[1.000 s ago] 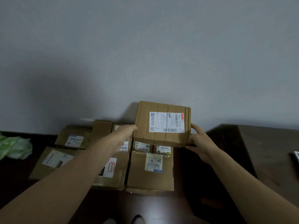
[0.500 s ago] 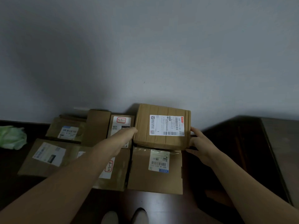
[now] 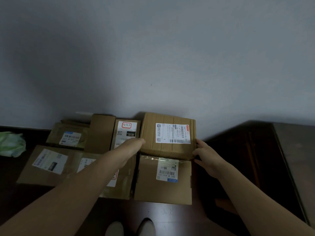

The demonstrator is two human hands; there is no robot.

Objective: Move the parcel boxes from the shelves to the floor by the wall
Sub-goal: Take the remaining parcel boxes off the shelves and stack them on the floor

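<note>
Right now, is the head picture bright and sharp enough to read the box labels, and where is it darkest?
Head view: dim overall, with a greyish cast; on the top box the barcode on its label shows, but its small print is unreadable; the furniture at right sinks into deep shadow.

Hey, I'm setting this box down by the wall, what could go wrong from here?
The box seems to overlap the rear edge of the front box, so it may sit tilted or slide off. Your left hand is squeezed between it and the red-labelled box; fingers could get pinched. Your right hand only touches its side edge, so it could slip.
</note>
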